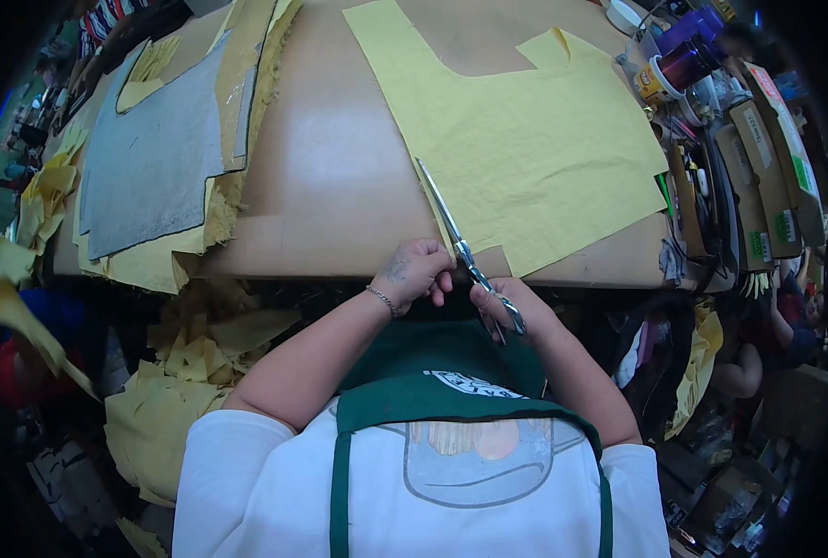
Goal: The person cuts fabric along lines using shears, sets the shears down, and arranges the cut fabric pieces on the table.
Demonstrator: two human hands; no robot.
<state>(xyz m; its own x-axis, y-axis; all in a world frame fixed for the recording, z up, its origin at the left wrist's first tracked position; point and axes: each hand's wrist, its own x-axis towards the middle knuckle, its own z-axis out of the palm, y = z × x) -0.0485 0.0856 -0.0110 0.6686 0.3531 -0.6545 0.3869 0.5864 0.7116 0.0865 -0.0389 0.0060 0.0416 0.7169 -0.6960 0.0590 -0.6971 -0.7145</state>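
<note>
A large yellow sheet (525, 139) lies over the tabletop, with a long strip reaching to the upper left. My right hand (511, 302) is wrapped round the handles of metal scissors (460, 244) at the table's front edge. Their blades point up and left along the sheet's left edge, where a narrow strip runs beside them. Just left of the scissors, my left hand (418, 274) has its fingers curled together at the sheet's lower left edge; what they pinch is too small to make out.
Grey pattern pieces (158, 153) lie on stacked yellow material at the left. Jars (688, 65) and cardboard boxes (758, 167) line the right side. Crumpled yellow material (167, 418) sits below the table at the left. A person (790, 321) is at the far right.
</note>
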